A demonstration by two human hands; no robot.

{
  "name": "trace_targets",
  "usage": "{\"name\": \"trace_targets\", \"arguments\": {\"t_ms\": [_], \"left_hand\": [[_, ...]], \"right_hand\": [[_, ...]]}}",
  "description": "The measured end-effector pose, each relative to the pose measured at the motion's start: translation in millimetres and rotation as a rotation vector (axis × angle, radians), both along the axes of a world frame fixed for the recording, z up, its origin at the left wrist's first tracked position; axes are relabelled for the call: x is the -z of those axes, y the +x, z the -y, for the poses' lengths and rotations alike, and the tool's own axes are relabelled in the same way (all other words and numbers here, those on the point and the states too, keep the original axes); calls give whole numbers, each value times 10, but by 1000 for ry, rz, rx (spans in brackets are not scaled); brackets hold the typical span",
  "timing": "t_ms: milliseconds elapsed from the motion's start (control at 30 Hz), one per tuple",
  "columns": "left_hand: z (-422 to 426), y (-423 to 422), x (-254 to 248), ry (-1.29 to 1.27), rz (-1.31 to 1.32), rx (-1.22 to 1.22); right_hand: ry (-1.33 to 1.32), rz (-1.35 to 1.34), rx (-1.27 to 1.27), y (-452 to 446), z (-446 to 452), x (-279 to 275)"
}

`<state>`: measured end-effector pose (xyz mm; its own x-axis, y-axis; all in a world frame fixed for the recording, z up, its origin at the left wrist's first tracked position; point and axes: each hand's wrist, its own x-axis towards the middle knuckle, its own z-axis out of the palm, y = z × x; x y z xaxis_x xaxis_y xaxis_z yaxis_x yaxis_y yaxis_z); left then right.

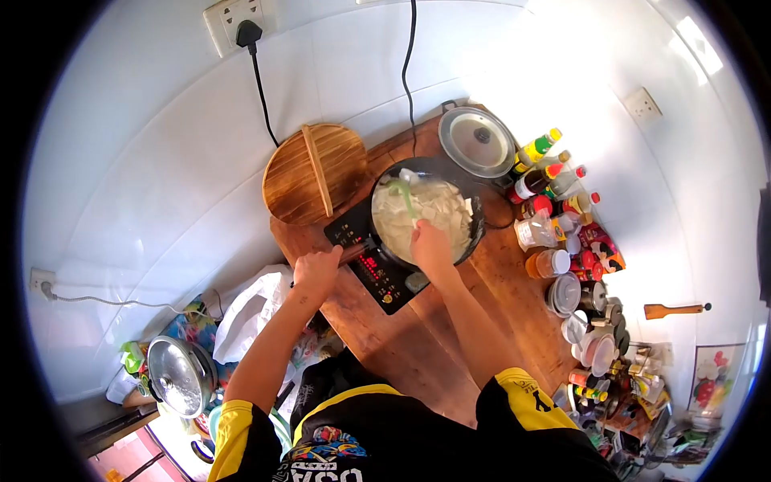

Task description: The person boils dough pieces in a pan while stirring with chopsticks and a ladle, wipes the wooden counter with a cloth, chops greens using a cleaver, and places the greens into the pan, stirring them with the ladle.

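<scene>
A dark wok (479,223) sits on a black induction cooker (387,296) with lit red markings. It holds pale, flat pieces of food (434,210) in cloudy liquid; their kind is unclear. My left hand (316,270) is closed around the wok's handle (353,252), at the wok's lower left. Over the wok's near side, my right hand (431,246) grips a light green stirring utensil (407,198). The utensil's far end is among the food, so its head shape cannot be made out.
A round wooden lid (289,181) leans on the wall at left, and a glass lid (477,141) stands behind the wok. Bottles (540,148), jars (550,263) and stacked containers (564,294) line the wooden counter's (490,313) right side. A plugged cord (262,92) hangs down the wall.
</scene>
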<state>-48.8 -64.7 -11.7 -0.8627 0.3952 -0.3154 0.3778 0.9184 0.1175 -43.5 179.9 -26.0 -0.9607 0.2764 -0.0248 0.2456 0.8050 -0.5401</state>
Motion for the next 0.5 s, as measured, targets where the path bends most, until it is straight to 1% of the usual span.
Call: {"name": "trace_targets", "arguments": {"t_ms": [33, 100, 167, 233, 300, 367, 433, 500], "left_hand": [[-4, 4, -15, -2, -2, -1], [-11, 9, -18, -2, -4, 2], [-9, -2, 5, 5, 58, -44], [-21, 3, -15, -5, 62, -48], [-24, 7, -35, -14, 65, -50], [-31, 18, -43, -52, -2, -8], [-26, 21, -28, -40, -5, -9], [-15, 18, -2, -32, -7, -16]], "right_hand": [[36, 2, -85, 79, 12, -15], [58, 40, -123, 241, 0, -78], [79, 80, -162, 401, -21, -167], [197, 221, -180, 557, -30, -348], [225, 234, -206, 725, -83, -532], [256, 248, -233, 883, -180, -645], [268, 280, -249, 1001, -298, -721], [292, 255, -260, 1057, -411, -852]]}}
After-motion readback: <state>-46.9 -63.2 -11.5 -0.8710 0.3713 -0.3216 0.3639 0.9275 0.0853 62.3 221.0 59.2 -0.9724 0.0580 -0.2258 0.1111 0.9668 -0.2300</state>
